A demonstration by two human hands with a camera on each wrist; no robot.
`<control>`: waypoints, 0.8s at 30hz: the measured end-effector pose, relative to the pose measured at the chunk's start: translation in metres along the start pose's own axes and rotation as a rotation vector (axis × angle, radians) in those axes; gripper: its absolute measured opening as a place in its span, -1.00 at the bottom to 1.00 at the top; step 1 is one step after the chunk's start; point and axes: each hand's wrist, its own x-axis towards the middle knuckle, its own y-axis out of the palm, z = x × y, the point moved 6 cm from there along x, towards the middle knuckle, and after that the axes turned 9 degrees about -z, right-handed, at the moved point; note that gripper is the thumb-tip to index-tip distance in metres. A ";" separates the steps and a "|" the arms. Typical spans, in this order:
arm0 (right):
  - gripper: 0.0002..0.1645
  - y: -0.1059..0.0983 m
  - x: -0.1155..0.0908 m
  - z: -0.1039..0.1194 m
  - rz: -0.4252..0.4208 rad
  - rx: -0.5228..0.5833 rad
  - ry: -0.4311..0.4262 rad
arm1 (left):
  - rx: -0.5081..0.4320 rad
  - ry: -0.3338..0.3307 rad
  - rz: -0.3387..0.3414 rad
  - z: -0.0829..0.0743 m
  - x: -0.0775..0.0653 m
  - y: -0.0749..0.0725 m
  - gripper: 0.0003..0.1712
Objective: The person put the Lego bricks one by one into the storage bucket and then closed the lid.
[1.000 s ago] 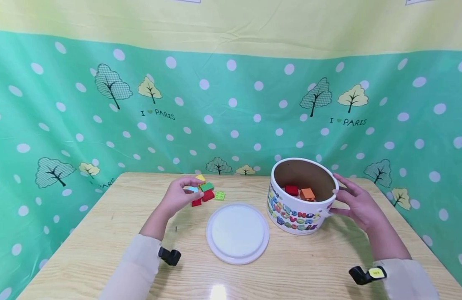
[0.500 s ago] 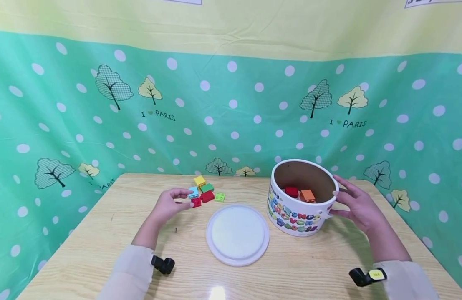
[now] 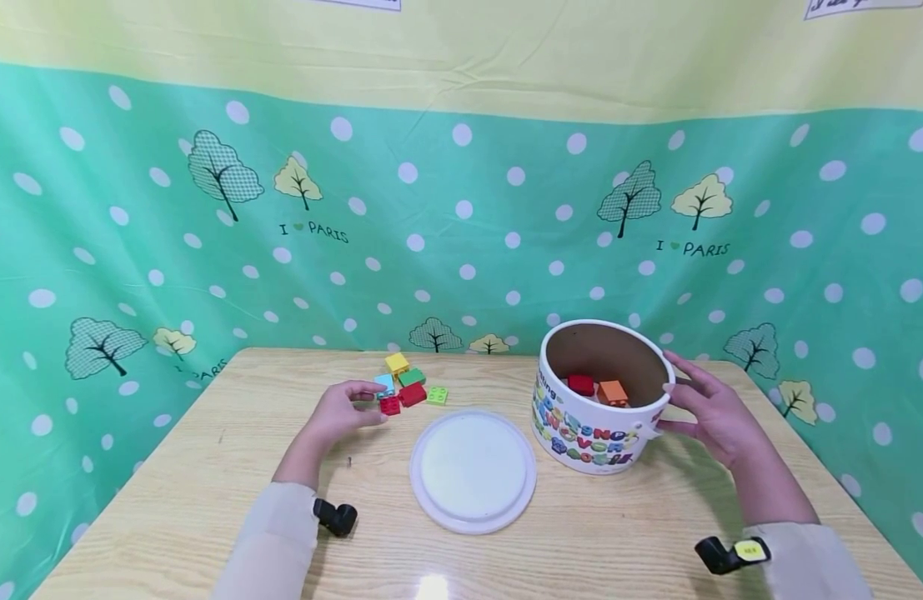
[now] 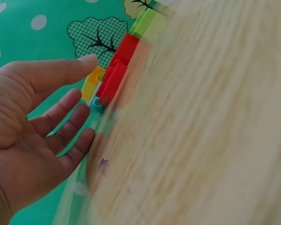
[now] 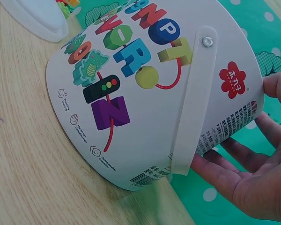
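Observation:
My left hand [image 3: 347, 410] hovers at the near left side of a small pile of toy building bricks, thumb and fingers apart. Nearest to it are a small red brick [image 3: 389, 406] and a light blue brick [image 3: 384, 384]. Behind them lie a second red brick [image 3: 412, 394], a green brick [image 3: 412, 377] and a yellow brick [image 3: 397, 364]. In the left wrist view a gap shows between the fingertips. My right hand [image 3: 704, 410] holds the white printed bucket [image 3: 581, 425] by its right side, thumb at the rim. Inside are a red brick [image 3: 580, 385] and an orange brick [image 3: 612, 393].
A round white lid [image 3: 473, 471] lies flat on the wooden table [image 3: 581, 542], left of the bucket. Beside the pile is a light green brick [image 3: 437, 396]. A white handle strap [image 5: 192, 108] hangs down the bucket's side. The patterned curtain [image 3: 461, 208] borders the table's back.
My left hand has drawn back from over the far bricks to the pile's near left side, uncovering the yellow and blue bricks. The right hand and bucket have stayed put.

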 end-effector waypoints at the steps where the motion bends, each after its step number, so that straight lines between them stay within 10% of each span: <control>1: -0.19 0.000 0.000 0.000 -0.001 -0.001 0.000 | 0.007 0.013 0.008 0.000 0.001 0.001 -0.43; 24: -0.19 0.001 -0.002 0.002 -0.004 -0.006 -0.012 | 0.134 0.052 0.030 0.008 0.008 0.015 -0.54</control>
